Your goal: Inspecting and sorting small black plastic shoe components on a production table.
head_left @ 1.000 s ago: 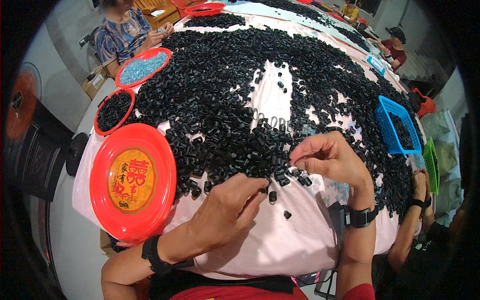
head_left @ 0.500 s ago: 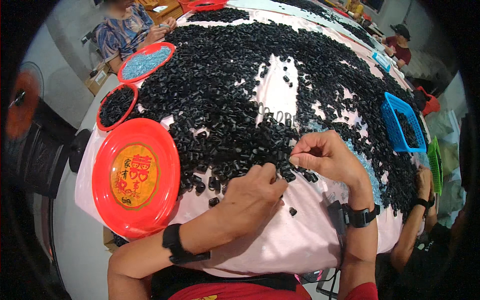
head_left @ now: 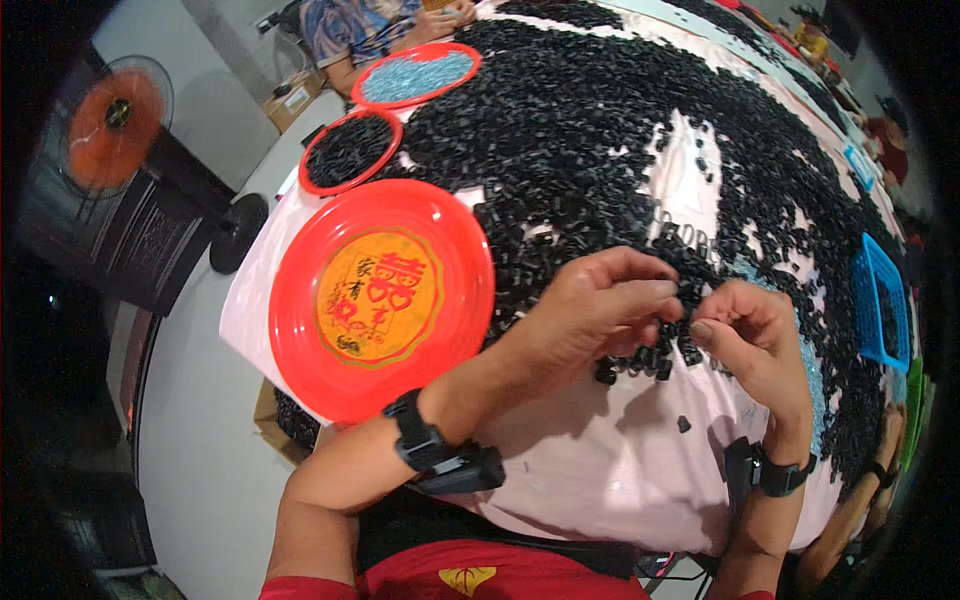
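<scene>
Above the near edge of a heap of small black plastic pieces (head_left: 560, 130), both hands are close together. My left hand (head_left: 600, 310) has thumb and forefinger drawn together, with a dark spot at the tips too small to name. My right hand (head_left: 755, 335) is curled in a pinch just to its right; what its fingertips hold, if anything, does not show. A single black piece (head_left: 684, 424) lies on the pale pink cloth (head_left: 600, 460) below the hands. Left of my left forearm stands a large round red tray (head_left: 300, 300) with a yellow printed centre.
Red trays of black parts (head_left: 350, 152) and light-blue parts (head_left: 418, 75) stand at the far left. A blue basket (head_left: 880, 305) is at the right. Clear bits (head_left: 812, 390) lie beyond my right hand. Co-workers sit around the table; a floor fan (head_left: 118, 120) stands left.
The view has swung left, shifting the table rightward in the picture. My left hand has lifted from the near edge of the heap and come up beside my right hand, which stays pinched.
</scene>
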A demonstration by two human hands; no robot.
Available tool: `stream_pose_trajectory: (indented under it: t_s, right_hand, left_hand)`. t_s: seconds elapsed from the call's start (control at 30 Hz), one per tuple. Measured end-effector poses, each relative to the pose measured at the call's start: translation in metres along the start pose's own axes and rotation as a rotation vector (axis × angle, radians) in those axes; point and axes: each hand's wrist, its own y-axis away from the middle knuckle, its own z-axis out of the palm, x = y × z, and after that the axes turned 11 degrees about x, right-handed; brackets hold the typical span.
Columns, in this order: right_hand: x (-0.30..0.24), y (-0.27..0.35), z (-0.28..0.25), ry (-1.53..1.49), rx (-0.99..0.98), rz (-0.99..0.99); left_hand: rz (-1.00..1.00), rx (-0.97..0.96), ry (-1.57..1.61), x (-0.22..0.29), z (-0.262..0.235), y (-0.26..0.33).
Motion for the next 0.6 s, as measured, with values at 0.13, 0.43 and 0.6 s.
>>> stream_pose_trajectory:
  t_s: [0.13, 0.43, 0.6]
  right_hand:
    - [0.0, -0.002, 0.008, -0.058, 0.045, -0.016]
    - [-0.007, 0.004, 0.007, -0.187, 0.161, -0.026]
    - [0.0, 0.003, 0.012, -0.21, 0.173, -0.089]
  left_hand:
    - [0.037, -0.057, 0.152, 0.011, 0.009, -0.01]
    - [0.156, -0.103, -0.098, -0.027, 0.012, 0.007]
    - [0.176, -0.086, -0.054, -0.033, 0.004, 0.003]
